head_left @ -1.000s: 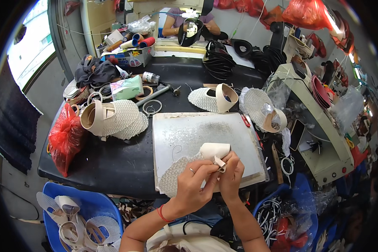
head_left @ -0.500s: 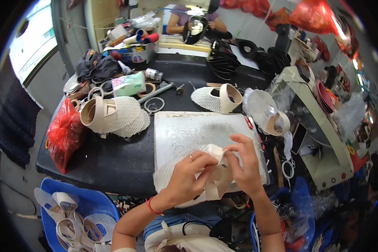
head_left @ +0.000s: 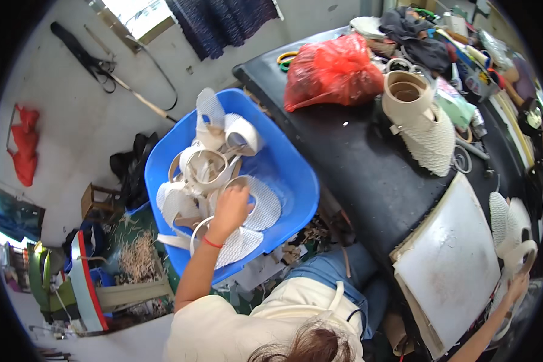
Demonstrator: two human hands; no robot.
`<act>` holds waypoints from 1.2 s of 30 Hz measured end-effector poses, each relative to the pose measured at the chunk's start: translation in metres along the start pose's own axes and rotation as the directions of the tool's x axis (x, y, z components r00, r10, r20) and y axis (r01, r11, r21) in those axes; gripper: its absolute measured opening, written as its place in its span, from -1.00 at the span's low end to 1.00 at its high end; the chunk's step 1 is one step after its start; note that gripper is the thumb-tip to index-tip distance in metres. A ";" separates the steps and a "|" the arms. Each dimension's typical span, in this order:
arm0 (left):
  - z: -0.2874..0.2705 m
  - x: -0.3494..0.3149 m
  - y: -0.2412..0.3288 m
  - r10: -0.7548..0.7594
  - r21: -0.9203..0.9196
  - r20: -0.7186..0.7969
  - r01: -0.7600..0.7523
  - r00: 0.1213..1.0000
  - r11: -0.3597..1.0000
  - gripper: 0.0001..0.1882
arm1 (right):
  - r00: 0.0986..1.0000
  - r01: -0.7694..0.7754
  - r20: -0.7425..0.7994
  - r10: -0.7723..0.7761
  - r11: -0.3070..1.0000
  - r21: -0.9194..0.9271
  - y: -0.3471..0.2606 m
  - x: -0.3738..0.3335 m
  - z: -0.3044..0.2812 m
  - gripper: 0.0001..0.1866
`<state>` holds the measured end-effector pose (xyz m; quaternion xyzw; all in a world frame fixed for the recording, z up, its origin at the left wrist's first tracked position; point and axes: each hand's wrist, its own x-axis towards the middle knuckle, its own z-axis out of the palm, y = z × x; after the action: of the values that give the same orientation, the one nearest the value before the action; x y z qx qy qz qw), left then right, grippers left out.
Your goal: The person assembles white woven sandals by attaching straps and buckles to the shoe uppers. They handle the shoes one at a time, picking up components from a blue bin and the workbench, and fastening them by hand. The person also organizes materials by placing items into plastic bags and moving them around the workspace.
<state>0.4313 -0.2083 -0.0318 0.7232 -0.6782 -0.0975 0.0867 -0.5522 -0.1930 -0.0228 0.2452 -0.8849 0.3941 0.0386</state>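
My left hand (head_left: 231,208) reaches down into a blue plastic bin (head_left: 303,181), its fingers closed at the edge of a cream shoe upper (head_left: 262,202) with a woven textured front. Around it in the bin lie several more uppers with cream ankle straps (head_left: 204,169). Over at the right rim of the head view, my right hand (head_left: 517,288) is closed on the looped strap of another cream woven upper (head_left: 519,256), beside the white board (head_left: 449,259). Its fingertips are partly hidden.
On the black worktable (head_left: 368,199) stand a cream upper (head_left: 425,130) and a red plastic bag (head_left: 335,72). Tools, rolls and cloth crowd the table's far end. Scraps litter the floor (head_left: 142,256) left of the bin.
My view has swung to the left. My left hand has left the upper above the board and gone into the blue bin. The right hand now holds an upper beyond the board.
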 end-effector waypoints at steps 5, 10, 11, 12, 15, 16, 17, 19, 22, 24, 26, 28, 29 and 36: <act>0.103 -0.025 -0.097 0.041 0.364 0.172 -0.102 0.984 0.926 -0.69 | 0.978 -0.075 0.199 0.054 0.992 0.100 -0.001 -0.022 0.027 -0.33; 0.112 0.011 -0.095 -0.162 0.610 0.608 -0.326 0.777 0.722 -0.75 | 0.971 0.211 0.052 -0.232 0.941 0.263 -0.105 -0.150 -0.009 -0.36; 0.112 0.013 -0.099 -0.200 0.590 0.677 -0.360 0.709 0.723 -0.74 | 0.966 0.218 0.076 -0.248 0.934 0.284 -0.116 -0.169 -0.012 -0.36; 0.117 0.020 -0.106 -0.233 0.570 0.732 -0.390 0.640 0.723 -0.73 | 0.962 0.210 0.111 -0.248 0.938 0.276 -0.110 -0.177 -0.013 -0.49; 0.110 0.029 -0.115 -0.059 0.485 0.650 -0.353 0.758 0.800 -0.76 | 0.933 0.118 0.297 -0.203 0.952 0.282 -0.120 -0.226 -0.024 -0.54; 0.098 0.036 -0.112 -0.058 0.440 0.625 -0.291 0.779 0.850 -0.76 | 0.946 0.188 0.207 -0.249 0.943 0.274 -0.145 -0.260 -0.027 -0.62; 0.085 0.043 -0.104 -0.054 0.385 0.602 -0.230 0.797 0.894 -0.76 | 0.931 0.176 0.259 -0.257 0.938 0.298 -0.151 -0.275 -0.031 -0.64; 0.027 0.059 -0.060 0.096 0.317 0.489 -0.279 0.867 0.907 -0.77 | 0.891 0.144 0.361 -0.276 0.925 0.353 -0.158 -0.298 -0.036 -0.67; -0.048 0.064 -0.020 0.292 -0.067 0.072 -0.288 0.954 0.955 -0.82 | 0.853 0.149 0.400 -0.335 0.891 0.428 -0.199 -0.352 -0.035 -0.76; -0.108 0.061 0.047 0.328 -0.297 -0.036 -0.323 0.944 0.899 -0.84 | 0.819 0.195 0.417 -0.393 0.876 0.442 -0.218 -0.385 -0.037 -0.79; -0.146 0.061 0.115 0.373 -0.376 -0.050 -0.363 0.927 0.852 -0.82 | 0.752 0.373 0.386 -0.535 0.827 0.420 -0.243 -0.412 -0.048 -0.81; -0.150 0.063 0.169 0.439 -0.528 -0.135 -0.440 0.888 0.727 -0.80 | 0.673 0.541 0.323 -0.665 0.741 0.398 -0.270 -0.433 -0.056 -0.76; -0.145 0.062 0.195 0.465 -0.646 -0.203 -0.475 0.862 0.597 -0.79 | 0.551 0.646 0.328 -0.767 0.641 0.414 -0.274 -0.434 -0.060 -0.63; -0.064 0.054 0.347 0.625 -0.971 0.040 -0.117 0.780 0.208 -0.68 | 0.694 0.532 0.269 -0.668 0.727 0.434 -0.262 -0.425 -0.080 -0.34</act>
<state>0.1165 -0.2848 0.1181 0.2990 -0.6482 -0.6019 0.3580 -0.0678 -0.1128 0.0987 0.6037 -0.6636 0.4378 -0.0590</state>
